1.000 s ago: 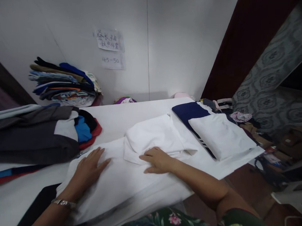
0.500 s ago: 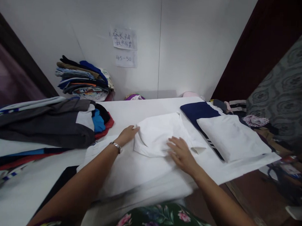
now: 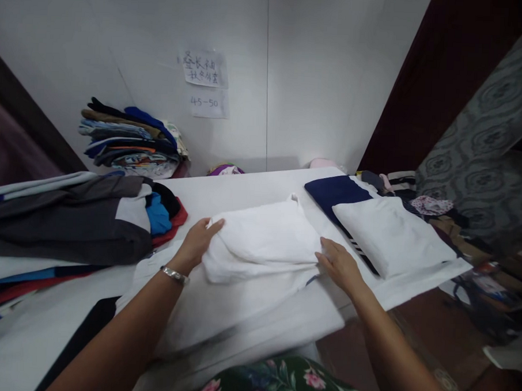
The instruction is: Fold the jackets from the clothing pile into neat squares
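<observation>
A white garment (image 3: 263, 233), partly folded, lies in the middle of the white table (image 3: 226, 188), with loose creases along its near side. My left hand (image 3: 197, 243) is closed on its left edge, thumb on top and the other fingers beneath the cloth. At the opposite edge, my right hand (image 3: 339, 263) pinches the fabric between thumb and fingers. More white cloth (image 3: 255, 316) spreads under the folded part towards my body. Just right of my right hand lies a folded white garment (image 3: 393, 233), partly over a navy one (image 3: 336, 193) with white stripes.
On the left lies a heap of clothes with a dark grey garment (image 3: 65, 218) on top. A stack of folded clothes (image 3: 131, 138) stands by the back wall, below paper signs (image 3: 205, 69). Piled clothes (image 3: 433, 206) and boxes sit beyond the table's right end.
My right hand has gone from lying spread over the white garment to gripping its right edge. The folded part has shifted slightly nearer to me, and my left hand keeps the left edge.
</observation>
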`<state>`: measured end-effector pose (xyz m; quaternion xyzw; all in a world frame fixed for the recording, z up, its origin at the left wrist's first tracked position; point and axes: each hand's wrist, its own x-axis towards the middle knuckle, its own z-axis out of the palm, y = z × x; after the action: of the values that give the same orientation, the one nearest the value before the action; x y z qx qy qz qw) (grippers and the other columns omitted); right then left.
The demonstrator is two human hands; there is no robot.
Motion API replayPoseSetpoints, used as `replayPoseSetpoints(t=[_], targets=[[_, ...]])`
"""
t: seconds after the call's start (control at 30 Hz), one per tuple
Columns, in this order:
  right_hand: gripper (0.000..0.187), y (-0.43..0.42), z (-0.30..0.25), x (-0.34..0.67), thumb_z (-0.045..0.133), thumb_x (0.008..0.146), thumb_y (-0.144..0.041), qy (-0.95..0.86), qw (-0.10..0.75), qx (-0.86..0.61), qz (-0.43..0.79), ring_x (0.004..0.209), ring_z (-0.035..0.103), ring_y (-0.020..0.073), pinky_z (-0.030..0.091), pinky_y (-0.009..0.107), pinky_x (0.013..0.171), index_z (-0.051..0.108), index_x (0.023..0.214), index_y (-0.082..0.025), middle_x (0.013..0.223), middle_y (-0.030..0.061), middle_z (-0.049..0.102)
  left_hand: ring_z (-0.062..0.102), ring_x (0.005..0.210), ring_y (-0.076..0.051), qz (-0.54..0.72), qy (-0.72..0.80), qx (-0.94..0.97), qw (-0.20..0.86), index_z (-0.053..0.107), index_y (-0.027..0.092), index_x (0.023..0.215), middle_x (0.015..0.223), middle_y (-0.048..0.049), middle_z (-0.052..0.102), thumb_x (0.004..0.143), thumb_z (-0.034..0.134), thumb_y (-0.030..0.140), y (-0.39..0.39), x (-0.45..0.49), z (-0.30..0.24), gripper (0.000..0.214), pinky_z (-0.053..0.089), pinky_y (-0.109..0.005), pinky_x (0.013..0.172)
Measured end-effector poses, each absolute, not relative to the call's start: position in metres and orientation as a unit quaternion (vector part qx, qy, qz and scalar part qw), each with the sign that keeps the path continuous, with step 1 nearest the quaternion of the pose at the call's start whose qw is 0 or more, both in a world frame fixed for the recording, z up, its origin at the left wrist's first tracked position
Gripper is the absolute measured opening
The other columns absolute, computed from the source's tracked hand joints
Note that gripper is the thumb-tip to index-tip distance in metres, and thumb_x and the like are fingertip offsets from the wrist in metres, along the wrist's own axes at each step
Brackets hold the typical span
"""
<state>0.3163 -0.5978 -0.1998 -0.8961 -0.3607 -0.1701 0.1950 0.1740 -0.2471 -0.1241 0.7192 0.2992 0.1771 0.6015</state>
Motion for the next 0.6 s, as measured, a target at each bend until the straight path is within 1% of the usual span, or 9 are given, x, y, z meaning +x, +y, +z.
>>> replayPoseSetpoints(t=[0.1,0.2,0.23,0.3,0.4,0.47,0.6], targets=[[0.043,-0.594,-0.199,0.309,0.044,0.091,-0.037,-0.384,0.179,-0.898,-0.116,0.111,0.059,0.0282,0.049,0.042,0.09,0.054,0.13,-0.02,0.123,0.0122,0.062,0.066,0.08,-0.025,0.115,0.368,0.772,0.506,0.061,0.016,0.08,0.086,-0.0102,0.07,0.071,0.062,0.055,-0.237,0.158,-0.151,0.041,0.053,-0.035,0.066],[0.042,-0.593,-0.193,0.304,0.047,0.09,-0.033,-0.39,0.149,-0.904,-0.086,0.109,0.06,0.0284,0.049,0.041,0.088,0.055,0.128,-0.018,0.122,0.0131,0.063,0.065,0.08,-0.025,0.116,0.364,0.814,0.437,0.06,0.019,0.076,0.081,-0.0076,0.069,0.075,0.057,0.055,-0.235,0.149,-0.159,0.037,0.052,-0.035,0.068],[0.042,-0.593,-0.19,0.303,0.048,0.089,-0.032,-0.388,0.141,-0.907,-0.084,0.109,0.06,0.0285,0.049,0.041,0.089,0.055,0.127,-0.018,0.122,0.0131,0.063,0.065,0.079,-0.025,0.129,0.352,0.823,0.426,0.061,0.019,0.078,0.08,-0.0064,0.069,0.075,0.056,0.056,-0.236,0.148,-0.157,0.037,0.052,-0.035,0.068],[0.041,-0.592,-0.184,0.304,0.05,0.088,-0.033,-0.386,0.128,-0.908,-0.094,0.112,0.058,0.0293,0.046,0.044,0.092,0.056,0.126,-0.019,0.124,0.0135,0.062,0.065,0.081,-0.024,0.16,0.33,0.828,0.425,0.062,0.019,0.089,0.085,-0.0052,0.07,0.076,0.054,0.056,-0.238,0.146,-0.151,0.04,0.052,-0.033,0.069],[0.044,-0.582,-0.172,0.31,0.05,0.089,-0.036,-0.404,0.136,-0.895,-0.127,0.124,0.05,0.0314,0.04,0.049,0.1,0.054,0.129,-0.018,0.132,0.017,0.056,0.064,0.097,-0.024,0.182,0.33,0.834,0.404,0.06,0.019,0.11,0.102,-0.0077,0.07,0.078,0.052,0.056,-0.237,0.144,-0.149,0.049,0.051,-0.033,0.08],[0.049,-0.569,-0.163,0.321,0.048,0.091,-0.04,-0.43,0.163,-0.878,-0.134,0.132,0.041,0.0316,0.037,0.048,0.104,0.05,0.133,-0.015,0.14,0.0189,0.048,0.063,0.105,-0.026,0.158,0.351,0.853,0.354,0.056,0.018,0.121,0.109,-0.0111,0.068,0.081,0.05,0.054,-0.235,0.143,-0.153,0.054,0.05,-0.035,0.086],[0.06,-0.526,-0.146,0.356,0.046,0.092,-0.046,-0.456,0.222,-0.856,-0.104,0.142,0.024,0.0286,0.03,0.046,0.111,0.039,0.142,-0.014,0.152,0.0165,0.031,0.062,0.108,-0.029,0.082,0.355,0.894,0.262,0.047,0.017,0.134,0.114,-0.0148,0.067,0.087,0.041,0.049,-0.234,0.14,-0.162,0.057,0.048,-0.04,0.089]])
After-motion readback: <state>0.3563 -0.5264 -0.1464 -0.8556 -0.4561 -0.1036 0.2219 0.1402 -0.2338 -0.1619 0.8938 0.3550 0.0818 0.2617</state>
